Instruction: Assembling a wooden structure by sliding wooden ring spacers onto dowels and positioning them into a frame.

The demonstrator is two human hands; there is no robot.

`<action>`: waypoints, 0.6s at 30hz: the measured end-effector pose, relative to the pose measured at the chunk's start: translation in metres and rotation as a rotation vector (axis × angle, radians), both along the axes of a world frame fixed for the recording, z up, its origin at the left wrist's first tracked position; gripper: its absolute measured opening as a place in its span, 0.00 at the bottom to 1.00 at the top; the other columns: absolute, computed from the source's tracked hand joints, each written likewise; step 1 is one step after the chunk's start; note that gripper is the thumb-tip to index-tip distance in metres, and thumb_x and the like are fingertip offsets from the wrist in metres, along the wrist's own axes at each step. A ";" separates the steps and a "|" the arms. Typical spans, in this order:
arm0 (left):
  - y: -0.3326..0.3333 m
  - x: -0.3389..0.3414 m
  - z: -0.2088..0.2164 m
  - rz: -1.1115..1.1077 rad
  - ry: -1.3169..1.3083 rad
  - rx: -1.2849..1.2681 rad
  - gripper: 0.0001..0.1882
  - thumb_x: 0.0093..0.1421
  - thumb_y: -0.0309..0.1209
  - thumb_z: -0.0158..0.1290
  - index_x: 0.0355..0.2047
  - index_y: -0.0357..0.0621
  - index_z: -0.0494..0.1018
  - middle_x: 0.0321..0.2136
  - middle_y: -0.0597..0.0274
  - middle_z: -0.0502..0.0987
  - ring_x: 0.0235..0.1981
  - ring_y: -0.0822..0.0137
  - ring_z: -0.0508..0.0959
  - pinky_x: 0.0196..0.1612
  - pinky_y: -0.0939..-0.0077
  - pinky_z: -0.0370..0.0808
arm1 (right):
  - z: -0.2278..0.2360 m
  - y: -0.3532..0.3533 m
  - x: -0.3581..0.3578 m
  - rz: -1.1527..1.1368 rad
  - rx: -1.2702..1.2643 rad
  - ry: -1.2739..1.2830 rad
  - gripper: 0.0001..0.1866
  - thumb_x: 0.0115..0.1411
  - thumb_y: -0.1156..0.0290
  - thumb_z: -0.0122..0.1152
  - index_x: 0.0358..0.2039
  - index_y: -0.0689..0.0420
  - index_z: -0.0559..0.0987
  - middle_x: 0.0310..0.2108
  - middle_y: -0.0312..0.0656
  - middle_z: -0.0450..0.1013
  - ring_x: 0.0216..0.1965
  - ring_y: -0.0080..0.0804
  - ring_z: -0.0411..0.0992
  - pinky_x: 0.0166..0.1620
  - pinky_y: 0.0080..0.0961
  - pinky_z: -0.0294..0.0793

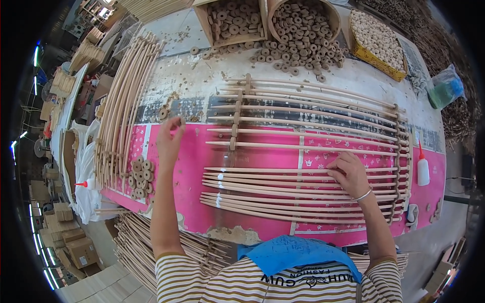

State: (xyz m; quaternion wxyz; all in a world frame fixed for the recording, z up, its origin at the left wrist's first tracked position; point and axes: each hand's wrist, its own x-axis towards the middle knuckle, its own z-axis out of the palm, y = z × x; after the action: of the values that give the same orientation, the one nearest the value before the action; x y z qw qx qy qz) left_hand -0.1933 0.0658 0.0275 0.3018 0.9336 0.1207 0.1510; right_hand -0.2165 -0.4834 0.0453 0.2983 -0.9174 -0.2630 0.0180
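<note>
Long thin wooden rods [303, 132] with pointed left ends lie side by side across the pink sheet. Wooden rings sit between them in a column [235, 118] toward the left, on the upper rods only, and in another column [397, 171] at the right. White glue marks [220, 178] show on the lower rods near their left ends. My left hand [169, 141] is raised left of the rods, its fingertips closed on a small brownish piece that looks like a wooden ring [182, 121]. Over the lower rods, my right hand [349, 174] pinches one rod.
Loose rings [141, 178] are heaped at left beside a standing bundle of rods [124, 101]. Ring-filled containers [200, 25] and a yellow tray of pale beads [399, 73] stand at the back. Glue bottles lie at right [423, 171] and left [90, 185].
</note>
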 end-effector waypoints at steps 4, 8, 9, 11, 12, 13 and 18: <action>-0.023 -0.045 0.004 0.018 0.094 -0.502 0.21 0.68 0.30 0.61 0.59 0.37 0.77 0.48 0.63 0.83 0.47 0.73 0.80 0.55 0.75 0.75 | -0.003 0.001 0.004 0.040 0.036 0.019 0.05 0.58 0.72 0.69 0.34 0.56 0.82 0.34 0.42 0.75 0.43 0.45 0.74 0.48 0.41 0.72; -0.044 -0.074 0.019 0.079 0.142 -0.732 0.19 0.71 0.34 0.59 0.59 0.40 0.78 0.48 0.69 0.83 0.48 0.77 0.79 0.51 0.79 0.73 | 0.000 -0.001 0.001 0.002 0.053 0.051 0.04 0.60 0.73 0.67 0.35 0.58 0.81 0.34 0.44 0.75 0.41 0.46 0.74 0.47 0.41 0.73; -0.046 -0.080 0.020 0.080 0.141 -0.730 0.19 0.71 0.34 0.59 0.59 0.40 0.78 0.48 0.69 0.83 0.48 0.77 0.79 0.51 0.79 0.73 | 0.001 0.000 0.000 0.003 0.056 0.050 0.04 0.60 0.73 0.67 0.35 0.58 0.81 0.34 0.44 0.75 0.41 0.46 0.74 0.47 0.41 0.73; -0.049 -0.090 0.022 0.067 0.176 -0.837 0.19 0.72 0.37 0.58 0.59 0.41 0.78 0.48 0.69 0.83 0.47 0.79 0.78 0.48 0.81 0.71 | 0.003 0.002 0.001 -0.015 0.094 0.062 0.05 0.61 0.74 0.67 0.36 0.59 0.81 0.34 0.45 0.75 0.40 0.46 0.75 0.44 0.40 0.74; -0.051 -0.092 0.023 0.067 0.174 -0.835 0.19 0.72 0.37 0.58 0.59 0.41 0.78 0.48 0.69 0.83 0.47 0.79 0.78 0.48 0.81 0.71 | 0.003 0.001 0.001 -0.014 0.097 0.060 0.05 0.61 0.74 0.67 0.36 0.59 0.81 0.34 0.45 0.75 0.40 0.46 0.75 0.44 0.40 0.74; -0.053 -0.094 0.023 0.057 0.177 -0.875 0.19 0.72 0.37 0.57 0.59 0.41 0.78 0.48 0.69 0.83 0.47 0.78 0.79 0.49 0.80 0.72 | 0.004 0.001 0.001 -0.018 0.127 0.058 0.05 0.61 0.75 0.67 0.36 0.60 0.81 0.34 0.45 0.75 0.39 0.46 0.75 0.43 0.39 0.75; -0.057 -0.100 0.020 0.013 0.194 -1.012 0.18 0.73 0.36 0.56 0.58 0.41 0.79 0.46 0.69 0.83 0.46 0.78 0.79 0.48 0.80 0.73 | 0.006 0.003 0.002 -0.034 0.168 0.054 0.05 0.62 0.77 0.66 0.38 0.61 0.81 0.35 0.45 0.75 0.38 0.46 0.75 0.42 0.38 0.76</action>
State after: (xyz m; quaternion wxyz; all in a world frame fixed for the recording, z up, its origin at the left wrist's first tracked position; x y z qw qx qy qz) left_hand -0.2928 0.0088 0.0475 0.7022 0.6797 0.2119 -0.0116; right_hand -0.2149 -0.4807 0.0513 0.3813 -0.8927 -0.2397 0.0156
